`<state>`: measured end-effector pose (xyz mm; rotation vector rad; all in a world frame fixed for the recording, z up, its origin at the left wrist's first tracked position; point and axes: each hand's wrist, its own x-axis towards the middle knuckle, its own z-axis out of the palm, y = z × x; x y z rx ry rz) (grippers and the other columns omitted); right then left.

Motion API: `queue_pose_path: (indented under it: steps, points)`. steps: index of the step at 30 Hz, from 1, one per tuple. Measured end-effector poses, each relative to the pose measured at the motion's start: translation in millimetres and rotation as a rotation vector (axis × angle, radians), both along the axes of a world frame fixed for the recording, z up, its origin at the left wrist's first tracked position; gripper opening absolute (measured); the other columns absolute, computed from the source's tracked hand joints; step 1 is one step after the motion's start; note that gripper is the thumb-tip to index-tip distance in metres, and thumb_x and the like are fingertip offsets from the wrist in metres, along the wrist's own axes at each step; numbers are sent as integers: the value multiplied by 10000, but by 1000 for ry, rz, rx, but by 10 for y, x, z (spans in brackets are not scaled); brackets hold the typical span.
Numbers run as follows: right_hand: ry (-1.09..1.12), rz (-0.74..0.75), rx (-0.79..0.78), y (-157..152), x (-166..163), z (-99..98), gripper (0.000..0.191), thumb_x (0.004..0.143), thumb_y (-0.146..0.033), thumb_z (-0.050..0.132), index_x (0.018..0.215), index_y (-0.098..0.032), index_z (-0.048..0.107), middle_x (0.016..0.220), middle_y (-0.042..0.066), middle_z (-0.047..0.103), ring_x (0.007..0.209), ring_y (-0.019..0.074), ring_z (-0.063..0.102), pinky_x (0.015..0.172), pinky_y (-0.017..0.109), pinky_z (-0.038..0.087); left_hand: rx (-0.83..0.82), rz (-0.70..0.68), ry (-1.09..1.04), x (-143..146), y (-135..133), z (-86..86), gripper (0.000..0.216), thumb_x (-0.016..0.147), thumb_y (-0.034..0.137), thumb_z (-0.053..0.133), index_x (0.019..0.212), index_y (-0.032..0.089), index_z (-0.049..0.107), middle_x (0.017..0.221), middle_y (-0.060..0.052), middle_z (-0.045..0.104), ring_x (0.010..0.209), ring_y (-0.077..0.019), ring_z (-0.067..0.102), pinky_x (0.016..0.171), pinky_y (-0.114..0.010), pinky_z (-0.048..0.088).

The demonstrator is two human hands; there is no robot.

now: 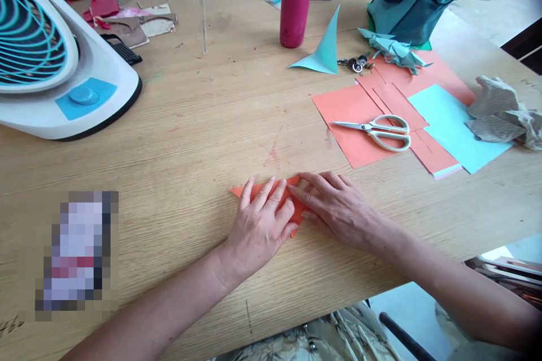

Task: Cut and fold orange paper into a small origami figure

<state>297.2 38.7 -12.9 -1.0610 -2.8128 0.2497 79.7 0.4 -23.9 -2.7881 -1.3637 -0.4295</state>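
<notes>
A folded sheet of orange paper lies on the wooden table, largely covered by my hands. Its pointed left corner shows beyond my fingertips, and another point sticks out below. My left hand rests flat on top of it with the fingers spread. At the paper's right edge, my right hand has its fingers bent and close together, holding that side; the thumb is tucked lower down. Scissors with white handles lie beyond my right hand, on loose orange sheets.
Behind stand a pink flask, a folded turquoise paper piece and a teal bag. Keys and a light-blue sheet lie at right. A white fan fills the left; a blurred-out object lies nearer.
</notes>
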Motion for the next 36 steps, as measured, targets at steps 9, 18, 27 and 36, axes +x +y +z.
queue_pose_path:
  steps: [9,18,27,36]
  points:
    - [8,-52,13,-51,53,-75,460,1026,-344,465,1480,-270,478,1462,164,475,1152,317,528,914,481,470,-17,14,57,14,-9,33,285,971,339,556,1165,147,638,1428,-194,573,1343,-350,516,1118,-689,336]
    - [14,-2,50,-245,275,-60,463,1033,-276,455,1486,-178,455,1524,201,440,1354,321,454,1011,493,442,-24,-1,26,14,4,41,317,972,334,544,1183,112,627,1402,-220,586,1337,-363,520,1109,-685,342]
    - [41,2,54,-361,360,-89,441,1028,-256,470,1451,-135,487,1550,186,416,1426,309,383,1108,506,399,-102,-13,-15,-18,22,105,342,936,348,577,1169,105,634,1418,-225,571,1362,-393,484,1120,-708,291]
    - [127,40,105,-316,259,67,347,997,-180,513,1335,-134,574,1353,171,614,1177,289,595,932,452,506,-158,-72,-27,-109,2,44,515,926,414,602,1330,98,562,1525,-220,454,1450,-416,348,1161,-710,196]
